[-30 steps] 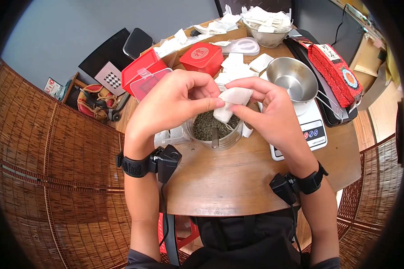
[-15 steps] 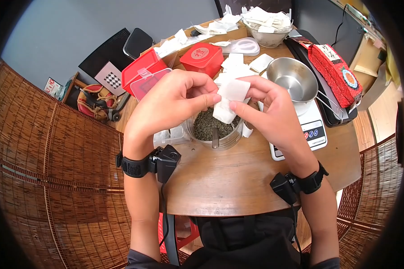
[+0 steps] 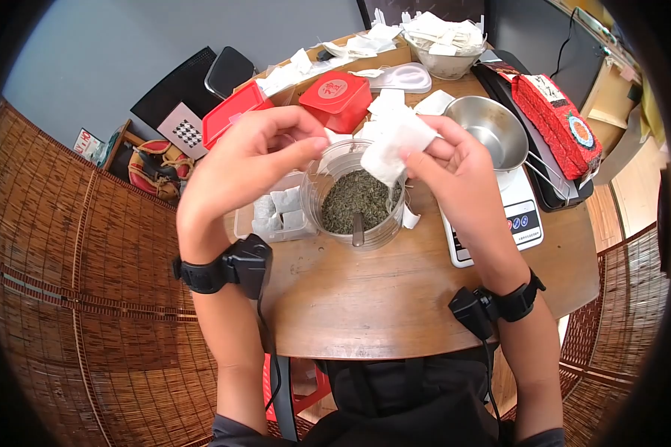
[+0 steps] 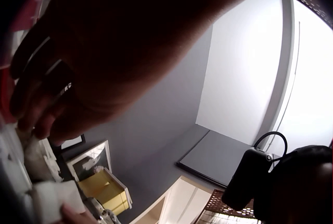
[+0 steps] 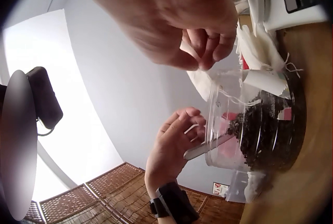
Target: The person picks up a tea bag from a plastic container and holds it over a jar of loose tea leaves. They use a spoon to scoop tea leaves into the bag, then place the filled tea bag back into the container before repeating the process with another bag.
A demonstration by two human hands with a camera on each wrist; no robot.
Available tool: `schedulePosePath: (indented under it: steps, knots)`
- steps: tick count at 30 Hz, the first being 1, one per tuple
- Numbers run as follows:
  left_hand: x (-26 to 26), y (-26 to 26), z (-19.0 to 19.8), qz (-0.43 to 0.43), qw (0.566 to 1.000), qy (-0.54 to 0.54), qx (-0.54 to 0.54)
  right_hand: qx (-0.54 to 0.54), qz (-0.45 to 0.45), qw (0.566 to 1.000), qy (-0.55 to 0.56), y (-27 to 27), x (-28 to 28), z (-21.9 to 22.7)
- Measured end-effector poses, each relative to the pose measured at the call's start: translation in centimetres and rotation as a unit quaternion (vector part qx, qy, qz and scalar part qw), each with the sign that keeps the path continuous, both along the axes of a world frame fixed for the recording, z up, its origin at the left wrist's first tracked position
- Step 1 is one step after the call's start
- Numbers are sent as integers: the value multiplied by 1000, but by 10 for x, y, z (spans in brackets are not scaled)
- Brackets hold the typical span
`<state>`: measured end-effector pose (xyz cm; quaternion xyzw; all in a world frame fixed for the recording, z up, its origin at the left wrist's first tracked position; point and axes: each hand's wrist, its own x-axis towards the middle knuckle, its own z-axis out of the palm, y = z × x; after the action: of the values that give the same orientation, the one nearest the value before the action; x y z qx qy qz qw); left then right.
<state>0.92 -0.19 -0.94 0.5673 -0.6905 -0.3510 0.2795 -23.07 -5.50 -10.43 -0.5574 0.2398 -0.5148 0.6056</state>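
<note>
The right grip (image 3: 458, 167) pinches the white bag (image 3: 399, 145) between thumb and fingers, over the right side of the jar (image 3: 312, 201); whether it is filled, I cannot tell. The left grip (image 3: 250, 153) is empty, fingers loosely bent, apart from the bag. Below, the spoon (image 3: 358, 227) leans in the dry leaves (image 3: 350, 200). On the surface (image 3: 350, 313), packets (image 3: 283, 212) lie left of the jar, the scale (image 3: 525, 223) right of it.

The step looks like readying or closing the bag. Best to pinch lightly, since thin cloth creases, work over the jar so stray leaf drops back, bring the left grip to the free edge, and guide the string (image 5: 235, 99) clear of the spoon.
</note>
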Motion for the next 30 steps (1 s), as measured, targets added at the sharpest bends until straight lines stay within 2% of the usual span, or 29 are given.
schedulePosePath:
  steps: [2, 3, 4, 6, 7, 9, 12, 14, 16, 19, 20, 21, 22, 25, 26, 28, 30]
  knots:
    - [16, 3, -1, 39, 998, -43, -18, 35, -23, 999, -17, -3, -5, 4]
    - [27, 4, -1, 43, 994, -100, -3, 37, -22, 999, -19, -4, -7, 5]
    - [36, 7, -3, 44, 994, -100, -3, 37, -21, 999, -19, -4, -5, 6]
    - [48, 11, -6, 87, 975, -202, 42, 61, -79, 993, -57, -2, -2, 6]
    - [52, 10, -6, 88, 975, -202, 42, 60, -86, 993, -56, -1, -1, 7]
    - [58, 8, -7, 89, 962, -236, 107, 42, -101, 991, -71, 0, 4, 5]
    - [56, 6, -13, 53, 961, -255, 97, 20, -114, 990, -80, 2, 5, 4]
    - [54, 2, -13, 59, 951, -281, 117, 16, -111, 991, -74, -1, 3, 1]
    - [49, 2, -10, 66, 940, -307, 135, 28, -54, 998, -26, -7, 1, -4]
    - [36, 5, -4, 65, 925, -341, 155, 14, -33, 999, 19, -3, -2, 3]
    - [33, 4, -4, 46, 924, -340, 168, 13, -33, 999, 20, -4, -2, 1]
    - [31, 4, -5, 27, 923, -338, 180, 19, 5, 1000, 9, -7, -4, -2]
    - [31, 3, -7, 27, 923, -338, 180, 23, 43, 999, -1, -10, -4, -6]
    - [31, -1, -15, 19, 911, -361, 198, 59, 78, 995, 30, -14, -2, -12]
    - [30, 0, -16, 21, 904, -381, 192, 58, 76, 995, 30, -12, -1, -10]
    - [29, 0, -19, 20, 897, -401, 184, 133, 73, 988, 23, -6, 3, -4]
    - [32, 1, -22, 33, 900, -398, 172, 138, 72, 987, 33, -9, 1, -6]
